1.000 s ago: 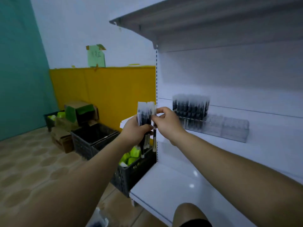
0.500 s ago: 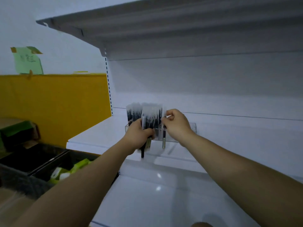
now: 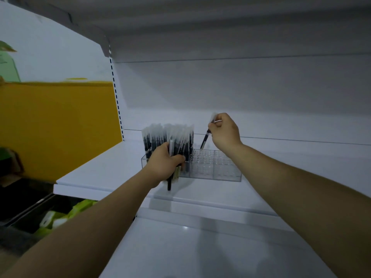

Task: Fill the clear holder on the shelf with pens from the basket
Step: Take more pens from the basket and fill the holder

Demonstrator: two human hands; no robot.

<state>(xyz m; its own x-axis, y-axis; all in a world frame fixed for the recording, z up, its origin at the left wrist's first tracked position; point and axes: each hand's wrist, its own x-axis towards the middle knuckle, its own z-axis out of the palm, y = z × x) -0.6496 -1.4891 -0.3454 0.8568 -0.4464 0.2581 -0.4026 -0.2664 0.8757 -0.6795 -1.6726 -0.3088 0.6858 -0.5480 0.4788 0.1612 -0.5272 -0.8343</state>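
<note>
One pen [image 3: 205, 139], pinched in right hand [image 3: 225, 131], tilts over one clear holder [image 3: 220, 171]; left hand [image 3: 164, 164] grips a pen bundle [image 3: 176, 141].

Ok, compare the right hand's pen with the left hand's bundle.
The single black wrapped pen is pinched in the right hand; the bundle of black wrapped pens is gripped in the left hand. The single pen tilts, tip over the clear plastic holder; the bundle stands upright in front of it. Both are clear-wrapped.

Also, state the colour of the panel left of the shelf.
The panel is mustard yellow; the head view shows it.
</note>
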